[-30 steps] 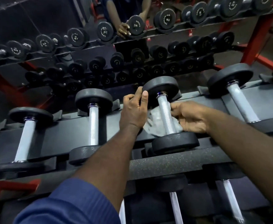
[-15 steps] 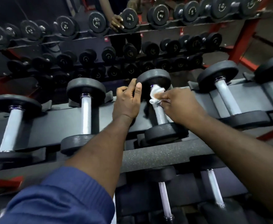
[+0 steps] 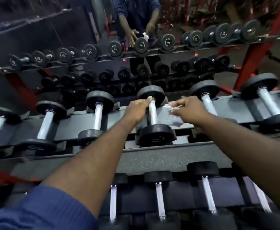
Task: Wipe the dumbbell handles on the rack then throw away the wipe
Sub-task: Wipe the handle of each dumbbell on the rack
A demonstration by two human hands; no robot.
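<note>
wipe has come off the far end of the handle since half a second ago, when it was bunched up there, and the left hand has dropped from the far head onto the bar.

going left to right: blue sleeve (image 3: 41, 211) in the bottom left corner, forearm bare past it. on the top tier of the rack (image 3: 152, 159) the left neighbour dumbbell (image 3: 98, 117) lies in its cradle with its bar pointing away, nothing touching it.

next is the left hand (image 3: 138, 112), up against the left side of the middle dumbbell (image 3: 157, 136), one fingertip (image 3: 150, 98) touching the handle (image 3: 152, 113) right under the far head. whether that grip actually wraps the bar i can't tell, the back of the hand is in the way and it's all a bit blurry.

the wipe (image 3: 172, 116) is just right of the handle, a crumpled pale sheet hanging over the rack's tray, close to the bar but it looks clear of it. the right hand (image 3: 191, 111) has it, grip closed in a pinch on the wipe's upper edge.

past that wrist is the right neighbour dumbbell (image 3: 206, 102), its near end covered by the arm. more dumbbells sit on the lower tier. the mirror (image 3: 169, 52) behind the rack shows the same person reaching in, a bit of white in one hand.
</note>
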